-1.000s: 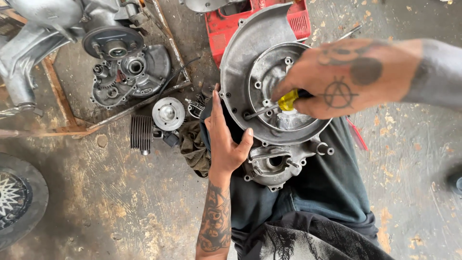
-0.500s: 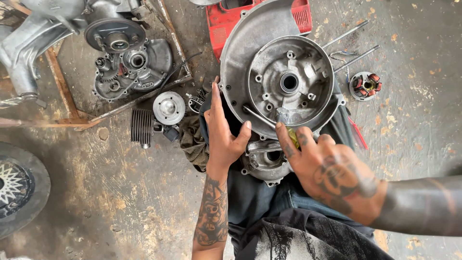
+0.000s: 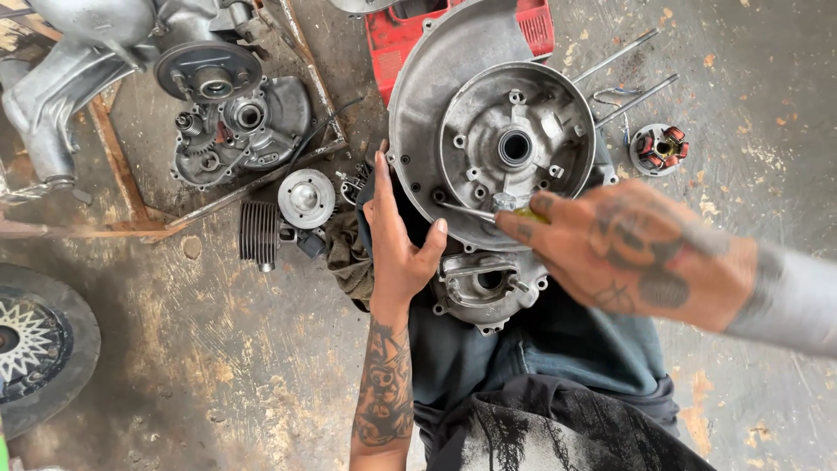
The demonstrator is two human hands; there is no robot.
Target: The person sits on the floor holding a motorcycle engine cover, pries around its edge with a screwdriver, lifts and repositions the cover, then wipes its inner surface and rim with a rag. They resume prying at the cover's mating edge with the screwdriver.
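A round grey metal engine casing (image 3: 488,96) rests on my lap, with a smaller casing part (image 3: 484,288) under its near edge. My left hand (image 3: 397,244) lies flat against the casing's left rim, fingers pointing away from me. My right hand (image 3: 636,249) is closed on a screwdriver (image 3: 488,209) with a yellow-green handle. The metal shaft points left across the lower rim of the casing's inner recess. A central bore (image 3: 515,146) sits in the middle of the recess.
A second engine half with gears (image 3: 231,131) lies on a rusty frame at the upper left. A finned cylinder (image 3: 258,234) and a round metal part (image 3: 306,198) lie left of my hand. A copper-wound stator (image 3: 658,148), two long studs (image 3: 636,92), a red box (image 3: 392,35) and a wheel (image 3: 26,344) lie around.
My right hand moved from over the casing's centre down toward me, then up and right, now holding the screwdriver shaft across the lower rim. My left hand stayed on the casing's left edge.
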